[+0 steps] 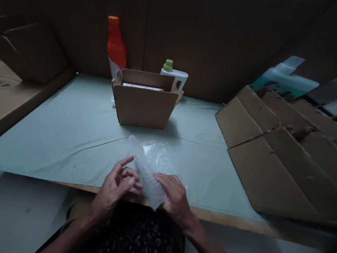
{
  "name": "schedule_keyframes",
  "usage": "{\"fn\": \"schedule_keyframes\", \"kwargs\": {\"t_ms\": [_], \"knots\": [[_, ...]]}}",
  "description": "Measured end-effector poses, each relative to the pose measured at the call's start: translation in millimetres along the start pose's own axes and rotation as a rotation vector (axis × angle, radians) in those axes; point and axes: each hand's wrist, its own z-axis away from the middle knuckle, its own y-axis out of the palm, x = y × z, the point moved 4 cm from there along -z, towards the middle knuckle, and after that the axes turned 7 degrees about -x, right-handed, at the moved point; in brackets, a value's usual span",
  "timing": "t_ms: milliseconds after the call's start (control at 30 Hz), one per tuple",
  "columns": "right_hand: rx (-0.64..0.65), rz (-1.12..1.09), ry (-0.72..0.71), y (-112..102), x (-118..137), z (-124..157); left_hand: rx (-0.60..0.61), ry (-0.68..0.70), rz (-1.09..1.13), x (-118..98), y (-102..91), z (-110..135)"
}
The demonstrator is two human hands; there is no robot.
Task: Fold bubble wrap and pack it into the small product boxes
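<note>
A folded sheet of clear bubble wrap (160, 157) lies at the near edge of the table, its left side turned up. My right hand (175, 198) grips that sheet near its front end, thumb on top and the other fingers underneath or hidden. Just left of the wrap is my left hand (119, 185), with fingers apart and slightly curled, holding nothing. Beyond the wrap stands a small open cardboard box (145, 106), with a white flat thing (142, 87) showing inside it.
Behind the box are an orange bottle (116, 45) and a white bottle with a green cap (179, 75). Cardboard boxes (276, 175) holding bottles stand at the right. More cardboard (9, 93) is at the left. A pale green cloth (77, 126) covers the table.
</note>
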Motion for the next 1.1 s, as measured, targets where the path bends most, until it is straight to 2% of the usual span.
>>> {"fn": "schedule_keyframes", "kwargs": {"t_ms": [67, 133, 200, 267, 333, 367, 433, 500, 567, 633, 733, 867, 967, 1100], "knots": [[-0.04, -0.128, 0.151, -14, -16, 0, -0.099, 0.161, -0.155, -8, -15.4, -8], [0.018, -0.237, 0.299, -29, -26, 3, -0.136, 0.314, -0.378, -15, -23.9, -23], [0.096, -0.311, 0.403, -40, -30, 6, 0.007, 0.443, -0.566, -18, -17.3, -39], [0.129, -0.349, 0.446, -47, -30, 10, 0.245, 0.55, -0.652, -18, -1.1, -50], [0.111, -0.345, 0.479, -50, -32, 14, 0.414, 0.567, -0.678, -18, 13.6, -57], [0.078, -0.326, 0.511, -51, -34, 17, 0.446, 0.55, -0.695, -18, 18.6, -59], [-0.027, -0.258, 0.617, -53, -42, 25, 0.422, 0.499, -0.748, -20, 23.5, -65], [-0.135, -0.156, 0.697, -57, -50, 34, 0.341, 0.444, -0.805, -21, 24.5, -70], [-0.19, 0.006, 0.696, -59, -56, 41, 0.276, 0.379, -0.852, -18, 25.6, -76], [-0.189, 0.193, 0.632, -60, -58, 46, 0.213, 0.349, -0.909, -13, 27.6, -81], [-0.163, 0.377, 0.518, -60, -59, 51, 0.12, 0.419, -1.036, -5, 31.4, -85], [-0.123, 0.399, 0.424, -62, -56, 55, 0.112, 0.521, -1.156, 1, 35.8, -85], [-0.157, 0.352, 0.37, -63, -48, 58, 0.123, 0.564, -1.103, 0, 37.5, -85], [-0.242, 0.311, 0.374, -63, -41, 67, 0.112, 0.6, -1.002, -2, 38.5, -86]]}}
